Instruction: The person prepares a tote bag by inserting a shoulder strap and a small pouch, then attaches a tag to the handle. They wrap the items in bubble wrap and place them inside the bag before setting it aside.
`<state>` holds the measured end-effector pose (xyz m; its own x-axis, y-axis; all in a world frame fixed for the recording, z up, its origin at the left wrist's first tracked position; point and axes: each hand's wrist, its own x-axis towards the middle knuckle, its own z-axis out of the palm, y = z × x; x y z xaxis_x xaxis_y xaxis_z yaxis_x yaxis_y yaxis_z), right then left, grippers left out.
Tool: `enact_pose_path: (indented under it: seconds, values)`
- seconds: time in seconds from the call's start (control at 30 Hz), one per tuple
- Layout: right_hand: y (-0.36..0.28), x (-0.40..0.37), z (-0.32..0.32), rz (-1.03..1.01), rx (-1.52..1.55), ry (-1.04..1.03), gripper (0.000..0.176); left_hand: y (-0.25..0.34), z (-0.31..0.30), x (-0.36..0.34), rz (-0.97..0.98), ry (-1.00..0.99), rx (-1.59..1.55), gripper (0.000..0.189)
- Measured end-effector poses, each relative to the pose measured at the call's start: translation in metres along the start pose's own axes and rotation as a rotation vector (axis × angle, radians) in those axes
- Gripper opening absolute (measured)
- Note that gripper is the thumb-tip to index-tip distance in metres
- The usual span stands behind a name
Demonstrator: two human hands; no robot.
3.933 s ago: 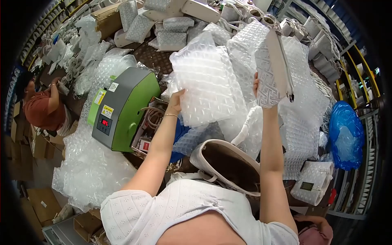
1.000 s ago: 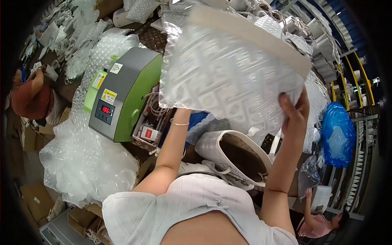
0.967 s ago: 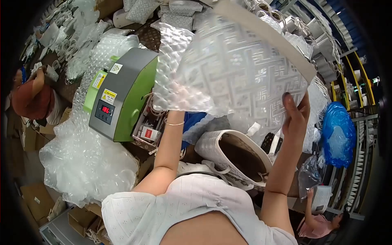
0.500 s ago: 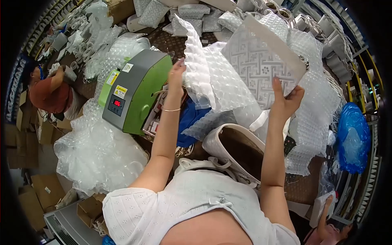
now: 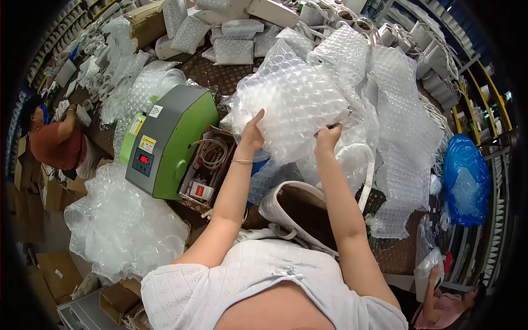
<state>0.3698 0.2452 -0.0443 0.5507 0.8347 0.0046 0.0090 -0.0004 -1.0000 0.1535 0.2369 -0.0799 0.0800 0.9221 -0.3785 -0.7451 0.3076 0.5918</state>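
Observation:
A sheet of bubble wrap point(image 5: 297, 107) lies folded over a flat, squarish thing, held up in front of me above the table; the thing itself is mostly hidden under the bubbles. My left hand point(image 5: 253, 133) grips the wrap's near left side, thumb on top. At the lower right corner my right hand point(image 5: 328, 138) is closed on the wrap's edge, with a small dark bit beside the fingers. Below my forearms an open white handbag point(image 5: 278, 206) leans against me, its dark inside showing.
A green and grey machine point(image 5: 173, 143) with a red display stands at left, beside a box of cords point(image 5: 208, 168). Clear plastic film point(image 5: 124, 220) is heaped nearer me. More bubble wrap point(image 5: 401, 110) covers the right side. Two other people, one in a red-brown shirt point(image 5: 58, 143), work at the sides.
The patterned white flat thing in my right hand has gone under the bubble wrap. My right hand moved left and lower; my left hand moved slightly right and lower, onto the wrap.

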Motion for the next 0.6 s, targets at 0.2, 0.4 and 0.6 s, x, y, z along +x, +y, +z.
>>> enact_pose_path:
  seconds: [0.2, 0.4, 0.6]
  values:
    - [-0.008, -0.053, 0.014, -0.354, -0.108, -0.441, 0.052, 0.022, 0.022, -0.036, -0.070, -0.234, -0.200, 0.056]
    - [-0.033, -0.091, -0.002, -0.534, -0.409, -0.651, 0.048, 0.007, -0.021, -0.032, -0.050, -0.190, -0.171, 0.048]
    - [-0.120, -0.048, -0.038, -0.118, -0.395, -0.609, 0.046, 0.036, -0.050, -0.076, -0.066, -0.298, -0.244, 0.043]
